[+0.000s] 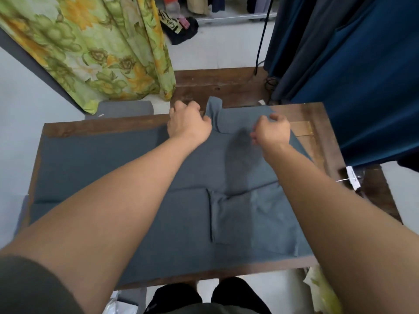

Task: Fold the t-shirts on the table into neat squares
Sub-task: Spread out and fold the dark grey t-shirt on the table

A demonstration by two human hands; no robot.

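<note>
A slate-grey cotton t-shirt (pixel 118 168) lies spread flat over most of the dark brown wooden bench (pixel 317 114), body running left to right, with one short sleeve (pixel 214 107) poking up past the far edge and the other sleeve (pixel 238 214) creased on the near right. Both hands are at the far edge. The left hand (pixel 189 126) has its fingers curled tight on the cloth just left of the upturned sleeve, thumb against it. The right hand (pixel 272 130) pinches the far right shoulder edge with its fingers narrowed round the fabric. This looks like the start of a long fold toward the near side. The main risk is uneven lift: if one hand pulls sooner or higher, the fold line will skew and the square will come out crooked. The loose far sleeve could also bunch inside the fold and leave a lump. The ridge by the near sleeve may get trapped if it is not smoothed. The shirt's left end overhangs the bench, so a hard tug could drag the cloth off line. A dark blue hanging cloth (pixel 362 87) at far right sits close enough to brush the right hand.
</note>
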